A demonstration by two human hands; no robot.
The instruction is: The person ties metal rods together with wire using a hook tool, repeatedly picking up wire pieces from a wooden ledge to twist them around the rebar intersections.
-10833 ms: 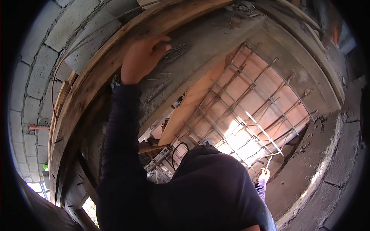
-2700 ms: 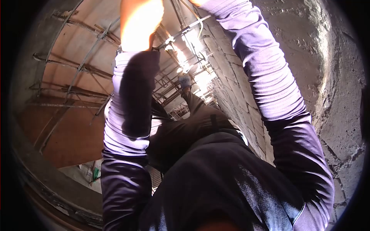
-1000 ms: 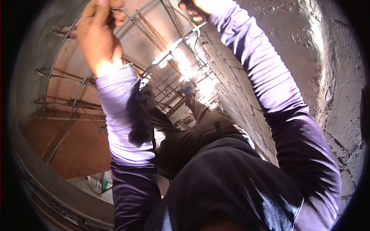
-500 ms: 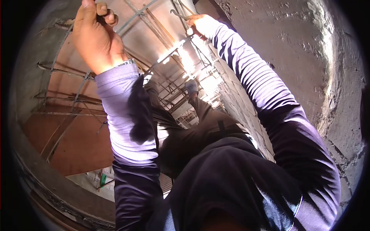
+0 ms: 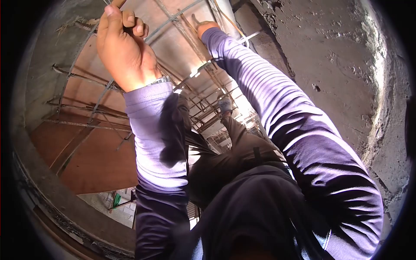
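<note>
My left hand (image 5: 128,52) is raised at the upper left with its fingers curled. Its thumb and forefinger are pinched on a thin wire (image 5: 107,2) at the top edge, mostly out of view. Farther right, my right hand (image 5: 206,28) is closed around a hooked metal tool (image 5: 194,18), whose bent tip sticks out past the fingers. Beneath and between the hands runs a grid of steel rebar (image 5: 173,18) over reddish-brown boards (image 5: 97,162).
A rough concrete wall (image 5: 329,65) rises along the right. A curved concrete edge (image 5: 73,216) borders the left. Below my legs (image 5: 238,138), scaffold bars (image 5: 206,108) show in bright light. A bent yellowish rod (image 5: 227,19) stands beside my right forearm.
My right hand has moved left and slightly down with the hooked tool, nearer my left hand. My left hand appears shifted right and a little lower, as the whole view has shifted.
</note>
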